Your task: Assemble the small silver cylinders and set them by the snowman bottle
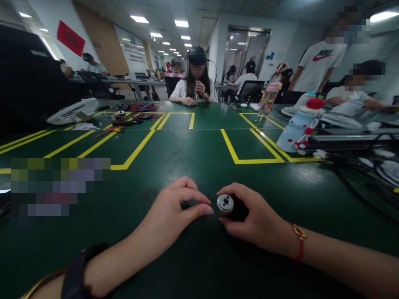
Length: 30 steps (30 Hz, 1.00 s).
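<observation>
A small cylindrical electric motor [225, 204] stands out in the middle, its round silver end turned up and marked by dark holes. My right hand [252, 216] is wrapped around the motor, thumb below and fingers above, and wears a red cord bracelet. Just left of it is my left hand [177, 203], with thumb and index fingertips drawn together in a pinch close to the motor. Whether anything tiny sits between those fingertips cannot be made out. The green tabletop [174, 257] lies under both hands.
Yellow tape lines [258, 161] mark the table. Wires [140, 107] and a white fan-like device [73, 111] lie at the far left. A blue bottle [291, 131], a clear bottle [269, 99] and cables [374, 166] are on the right. A person [195, 83] sits opposite.
</observation>
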{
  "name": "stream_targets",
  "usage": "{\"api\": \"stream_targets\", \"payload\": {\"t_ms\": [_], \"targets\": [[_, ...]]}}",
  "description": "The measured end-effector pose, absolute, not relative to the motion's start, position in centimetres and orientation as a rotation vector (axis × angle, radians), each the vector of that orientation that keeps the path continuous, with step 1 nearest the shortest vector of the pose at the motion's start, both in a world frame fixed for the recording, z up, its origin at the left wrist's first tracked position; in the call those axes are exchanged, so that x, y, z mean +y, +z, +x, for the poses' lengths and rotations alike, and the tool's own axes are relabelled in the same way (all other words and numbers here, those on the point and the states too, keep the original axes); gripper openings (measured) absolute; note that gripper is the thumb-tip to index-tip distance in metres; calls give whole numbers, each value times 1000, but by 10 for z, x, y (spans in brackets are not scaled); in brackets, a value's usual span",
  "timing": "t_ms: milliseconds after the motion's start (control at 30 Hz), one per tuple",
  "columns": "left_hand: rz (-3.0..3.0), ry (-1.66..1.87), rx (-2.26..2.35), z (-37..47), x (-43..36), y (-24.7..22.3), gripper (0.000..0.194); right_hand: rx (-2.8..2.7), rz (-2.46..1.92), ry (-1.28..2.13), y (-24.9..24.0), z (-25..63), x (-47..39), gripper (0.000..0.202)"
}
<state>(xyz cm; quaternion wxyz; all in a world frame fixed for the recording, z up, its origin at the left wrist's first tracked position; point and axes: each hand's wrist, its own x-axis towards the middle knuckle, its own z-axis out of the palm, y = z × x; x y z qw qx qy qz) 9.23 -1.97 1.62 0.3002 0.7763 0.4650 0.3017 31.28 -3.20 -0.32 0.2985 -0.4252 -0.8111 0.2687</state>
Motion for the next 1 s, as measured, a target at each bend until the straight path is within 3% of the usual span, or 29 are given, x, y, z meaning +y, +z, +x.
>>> {"api": "stream_targets", "payload": {"t_ms": [300, 433, 633, 833, 933, 1000], "targets": [[2203, 604, 1233, 99, -16, -6, 13, -2157, -1196, 737, -2, 312, -34, 36], [2090, 673, 1289, 82, -16, 11, 24, -2076, -1379, 433, 13, 348, -10, 41], [2001, 701, 1584, 22, -2, 16, 34, -1976, -2111, -126, 31, 461, 54, 54], [1865, 686, 1741, -1, 4, 1, 36, -1888, -2415, -223, 31, 501, 68, 64], [1910, 712, 1722, 6, 3, 2, 37, -1876, -2311, -457, 32, 463, 52, 77], [1928, 720, 1718, 9, 3, 3, 36, -2086, -1943, -445, 28, 421, 34, 68]]}}
